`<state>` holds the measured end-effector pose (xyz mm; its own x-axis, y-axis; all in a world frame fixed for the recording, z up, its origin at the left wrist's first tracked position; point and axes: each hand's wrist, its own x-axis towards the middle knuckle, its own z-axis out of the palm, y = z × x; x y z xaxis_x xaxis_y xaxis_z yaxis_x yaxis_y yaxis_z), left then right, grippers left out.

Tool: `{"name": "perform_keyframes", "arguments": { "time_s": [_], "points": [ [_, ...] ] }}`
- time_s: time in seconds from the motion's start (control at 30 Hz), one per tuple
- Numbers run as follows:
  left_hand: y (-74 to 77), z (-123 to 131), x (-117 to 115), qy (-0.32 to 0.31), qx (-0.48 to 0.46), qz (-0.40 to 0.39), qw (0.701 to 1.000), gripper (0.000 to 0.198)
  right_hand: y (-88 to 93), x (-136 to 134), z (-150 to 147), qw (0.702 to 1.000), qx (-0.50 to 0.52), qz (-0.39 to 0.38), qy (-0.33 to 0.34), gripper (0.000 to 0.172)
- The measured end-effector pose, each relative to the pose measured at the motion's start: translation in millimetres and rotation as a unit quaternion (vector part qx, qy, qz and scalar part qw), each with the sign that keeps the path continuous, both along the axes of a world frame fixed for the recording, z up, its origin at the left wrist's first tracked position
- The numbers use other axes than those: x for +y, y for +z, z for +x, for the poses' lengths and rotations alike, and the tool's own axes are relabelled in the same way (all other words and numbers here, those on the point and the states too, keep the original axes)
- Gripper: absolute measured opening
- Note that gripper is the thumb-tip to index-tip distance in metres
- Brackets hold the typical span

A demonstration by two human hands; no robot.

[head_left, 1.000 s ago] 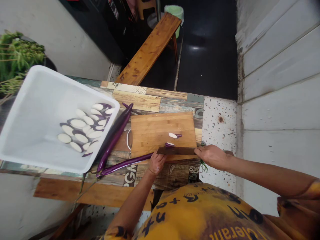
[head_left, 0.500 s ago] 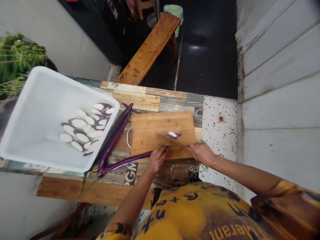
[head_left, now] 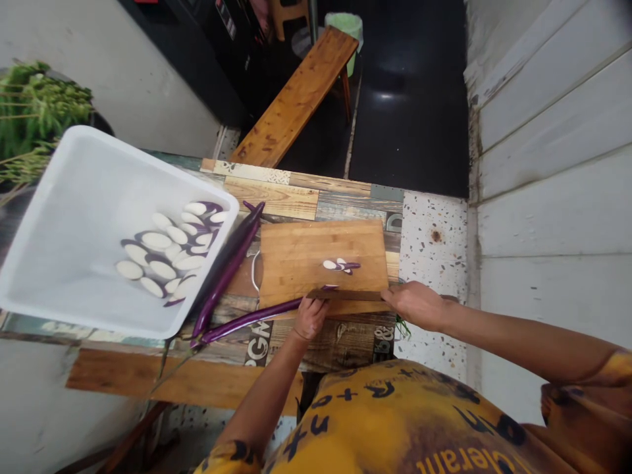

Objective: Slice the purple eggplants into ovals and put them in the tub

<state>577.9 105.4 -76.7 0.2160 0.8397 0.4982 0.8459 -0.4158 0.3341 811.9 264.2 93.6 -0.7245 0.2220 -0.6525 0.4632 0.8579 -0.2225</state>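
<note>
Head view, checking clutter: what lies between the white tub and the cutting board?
Head view: a purple eggplant and a white cord loop lie between the white tub and the cutting board.

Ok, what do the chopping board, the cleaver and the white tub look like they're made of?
The chopping board looks like bare, matte wood or bamboo, glued from narrow strips, going by the seams. The cleaver blade looks like dull, dark steel, probably carbon steel, with little shine. The white tub seems to be smooth moulded plastic, going by its seamless walls and rounded corners.
</note>
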Motion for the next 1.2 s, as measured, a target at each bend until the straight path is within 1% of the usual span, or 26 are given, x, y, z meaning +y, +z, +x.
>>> {"name": "perform_keyframes", "arguments": {
  "time_s": [0.07,0.13,0.2,0.23,0.27,0.33,0.37,0.4,0.43,0.53,0.6,0.67,0.73,0.87,0.9,1.03,1.1,1.2],
  "points": [
    [1.4,0.5,1.5,-0.004,-0.005,0.003,1.000,0.033,-7.0,-4.4,-11.7,1.000,0.002,0.005,-0.002,0.021],
    [6.9,0.1,2.2,-0.009,-0.015,-0.008,1.000,0.035,-16.5,-10.4,-22.4,1.000,0.015,0.009,-0.016,0.021],
    [15.2,-2.4,0.3,-0.010,-0.029,-0.043,0.999,0.038,-25.8,-14.3,-26.9,0.998,0.026,0.011,-0.054,0.019],
    [19.5,-4.3,-1.5,0.008,-0.036,-0.064,0.997,0.040,-29.5,-14.6,-26.2,0.996,0.031,0.013,-0.087,0.021],
    [23.4,-6.3,-3.6,0.041,-0.040,-0.084,0.995,0.041,-32.5,-13.6,-23.8,0.992,0.030,0.016,-0.126,0.026],
    [28.5,-9.3,-6.5,0.122,-0.027,-0.111,0.986,0.041,-35.9,-8.3,-16.3,0.981,0.023,0.022,-0.191,0.033],
    [29.6,-9.4,-6.0,0.150,-0.017,-0.114,0.982,0.040,-36.5,-4.8,-12.6,0.978,0.023,0.025,-0.206,0.034],
    [29.6,-8.3,-3.8,0.157,-0.009,-0.110,0.981,0.039,-36.6,-1.3,-9.6,0.977,0.023,0.026,-0.209,0.034],
    [28.8,-5.8,0.4,0.140,-0.004,-0.104,0.985,0.038,-36.2,2.0,-7.6,0.978,0.022,0.027,-0.204,0.033],
    [24.7,7.6,20.0,0.063,-0.005,-0.051,0.997,0.036,-32.4,7.8,-7.4,0.982,0.022,0.027,-0.185,0.033],
    [22.6,16.1,31.4,0.032,0.009,-0.028,0.999,0.034,-28.1,8.7,-8.6,0.985,0.021,0.027,-0.167,0.033],
    [21.0,20.2,36.2,0.022,0.026,-0.029,0.999,0.031,-23.3,8.1,-7.1,0.989,0.019,0.027,-0.142,0.033],
    [19.0,20.1,35.0,0.020,0.036,-0.043,0.998,0.030,-18.4,6.2,-1.1,0.992,0.017,0.032,-0.122,0.032],
    [13.0,16.1,28.5,0.004,0.016,-0.040,0.999,0.029,-6.7,-0.7,19.7,0.996,0.025,0.040,-0.081,0.015],
    [11.3,15.6,27.6,-0.002,0.008,-0.030,1.000,0.028,-3.2,-2.3,24.6,0.996,0.028,0.043,-0.069,0.015],
    [5.3,15.8,26.2,-0.024,-0.017,-0.006,1.000,0.024,8.4,-2.4,34.9,0.998,0.022,0.054,-0.030,0.027],
    [4.2,16.5,25.8,-0.022,-0.019,-0.011,1.000,0.025,9.9,1.8,35.5,0.998,0.016,0.051,-0.020,0.026],
    [6.1,17.6,25.7,-0.012,-0.006,-0.012,1.000,0.026,6.2,9.6,37.5,0.999,0.027,0.042,-0.016,0.022]
  ]
}}
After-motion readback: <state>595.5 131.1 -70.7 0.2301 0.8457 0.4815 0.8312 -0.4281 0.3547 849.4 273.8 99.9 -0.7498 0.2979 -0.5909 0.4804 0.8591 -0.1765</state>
